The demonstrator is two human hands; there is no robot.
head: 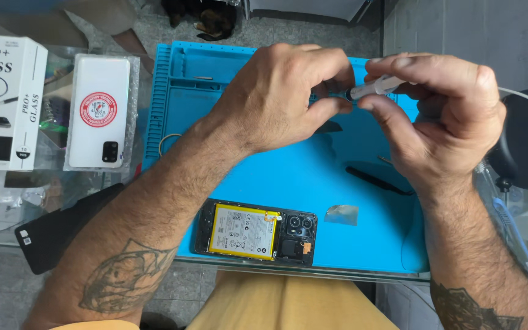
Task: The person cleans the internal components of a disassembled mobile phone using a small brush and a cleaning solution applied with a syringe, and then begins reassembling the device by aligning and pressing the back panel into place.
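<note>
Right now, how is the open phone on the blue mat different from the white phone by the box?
The open phone has its back off, showing a yellow battery; the white phone is closed and wrapped in clear plastic. The open phone lies sideways on the blue mat; the white phone lies lengthwise off it, beside the box. Neither is touched by the hands.

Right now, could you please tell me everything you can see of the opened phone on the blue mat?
The opened phone lies flat, back cover off, at the near edge of the blue mat, long side along that edge. Its frame looks black; a yellow-edged battery fills most of it, with camera lenses and dark parts to the right. Neither hand touches it: the left hand and right hand work above the mat's far side.
</note>
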